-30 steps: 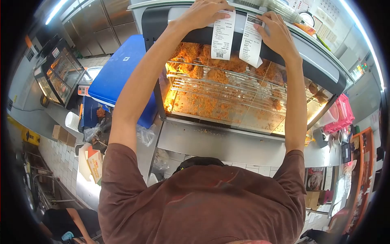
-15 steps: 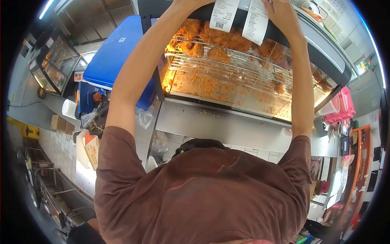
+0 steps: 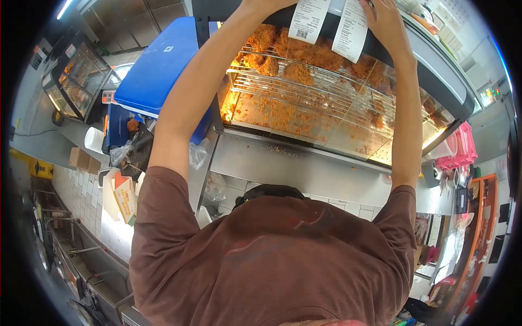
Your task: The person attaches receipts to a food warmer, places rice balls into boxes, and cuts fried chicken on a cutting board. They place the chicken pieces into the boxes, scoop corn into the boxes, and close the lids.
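Both my arms reach up to the dark top rail of a glass warming cabinet (image 3: 326, 163). Two white printed receipts hang from that rail: the left receipt (image 3: 309, 20) and the right receipt (image 3: 350, 31). My left hand (image 3: 262, 4) is at the top of the left receipt, but the picture's edge cuts off nearly all of it. My right hand (image 3: 385, 20) has its fingers on the top of the right receipt. Behind the glass, pieces of fried chicken (image 3: 296, 70) lie on a wire rack under orange light.
A blue lid or crate (image 3: 157, 70) lies left of the cabinet, with a smaller glass warmer (image 3: 76, 81) further left. Paper boxes (image 3: 124, 198) and a white cup (image 3: 93, 139) stand on the steel counter. A pink basket (image 3: 459, 152) is at the right.
The view has dropped, so my hands and the receipts' tops have slid to the picture's upper edge. Both hands stay at the receipts.
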The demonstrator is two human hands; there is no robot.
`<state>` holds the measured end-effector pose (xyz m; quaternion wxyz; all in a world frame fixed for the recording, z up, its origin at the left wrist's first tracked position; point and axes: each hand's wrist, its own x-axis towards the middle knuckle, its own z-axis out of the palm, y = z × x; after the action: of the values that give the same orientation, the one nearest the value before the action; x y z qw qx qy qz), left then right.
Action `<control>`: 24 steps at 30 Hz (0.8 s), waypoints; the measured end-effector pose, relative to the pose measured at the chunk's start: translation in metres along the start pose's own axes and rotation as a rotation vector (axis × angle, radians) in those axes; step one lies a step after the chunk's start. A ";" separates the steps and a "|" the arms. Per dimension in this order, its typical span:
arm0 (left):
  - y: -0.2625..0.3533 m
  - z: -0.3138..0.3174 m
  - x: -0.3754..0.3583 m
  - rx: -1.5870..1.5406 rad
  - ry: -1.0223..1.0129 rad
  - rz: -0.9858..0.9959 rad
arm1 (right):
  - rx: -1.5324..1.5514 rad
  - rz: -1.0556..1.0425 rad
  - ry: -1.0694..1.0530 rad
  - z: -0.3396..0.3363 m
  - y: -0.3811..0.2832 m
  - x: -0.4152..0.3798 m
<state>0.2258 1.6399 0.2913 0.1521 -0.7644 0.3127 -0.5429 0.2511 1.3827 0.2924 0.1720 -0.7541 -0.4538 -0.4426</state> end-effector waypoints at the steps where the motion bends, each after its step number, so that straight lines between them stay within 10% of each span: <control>1: 0.003 -0.001 -0.002 -0.031 0.031 -0.037 | -0.009 -0.017 0.006 0.001 0.002 -0.001; 23: 0.023 -0.005 -0.011 -0.245 -0.114 -0.490 | -0.230 -0.108 -0.046 0.036 0.078 -0.009; 24: 0.030 0.005 -0.019 -0.237 0.105 -0.500 | -0.167 -0.066 -0.095 0.036 0.088 -0.003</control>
<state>0.2172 1.6292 0.2586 -0.0934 -0.8010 0.1830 -0.5623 0.3424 1.3581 0.2824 0.0721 -0.7706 -0.4473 -0.4483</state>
